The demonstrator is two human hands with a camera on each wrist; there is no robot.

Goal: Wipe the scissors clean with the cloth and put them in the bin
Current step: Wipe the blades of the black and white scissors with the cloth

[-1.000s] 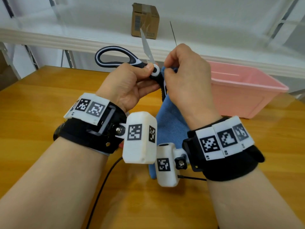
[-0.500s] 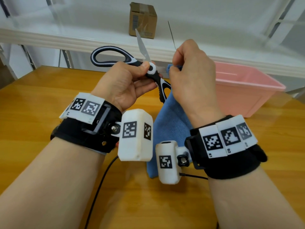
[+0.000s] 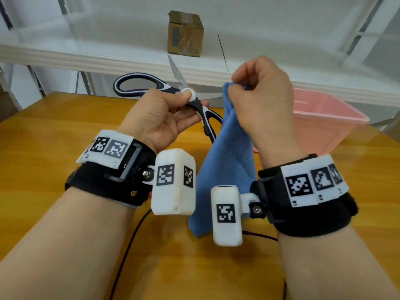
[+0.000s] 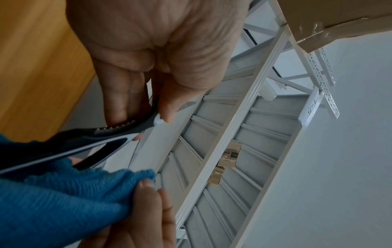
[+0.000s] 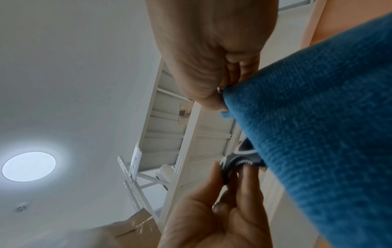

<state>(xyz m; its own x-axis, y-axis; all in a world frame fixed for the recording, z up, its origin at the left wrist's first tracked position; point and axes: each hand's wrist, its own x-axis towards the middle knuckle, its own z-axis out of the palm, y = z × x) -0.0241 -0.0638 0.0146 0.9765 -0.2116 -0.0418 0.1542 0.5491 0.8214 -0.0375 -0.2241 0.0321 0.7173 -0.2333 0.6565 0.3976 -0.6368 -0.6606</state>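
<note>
Black-and-white scissors (image 3: 195,102) are held above the wooden table (image 3: 43,161) with their blades spread wide. My left hand (image 3: 190,105) pinches them at the white pivot, thumb on top. One blade (image 3: 175,69) points up; the other blade (image 3: 211,95) runs right into a blue cloth (image 3: 225,167). My right hand (image 3: 231,90) pinches the cloth around that blade's tip, and the rest of the cloth hangs to the table. The left wrist view shows the toothed handle (image 4: 89,142) and cloth (image 4: 63,201). The right wrist view shows the cloth (image 5: 318,134) hiding most of the scissors (image 5: 239,160).
A pink bin (image 3: 324,120) stands on the table at the right, just behind my right hand. A white shelf (image 3: 86,59) runs along the far edge, with a cardboard box (image 3: 185,33) on it. A black cable (image 3: 127,247) trails over the table near my forearms.
My right hand has slid the cloth to the right along the blade, from the pivot out to the tip, baring the blade. Both hands have risen a little.
</note>
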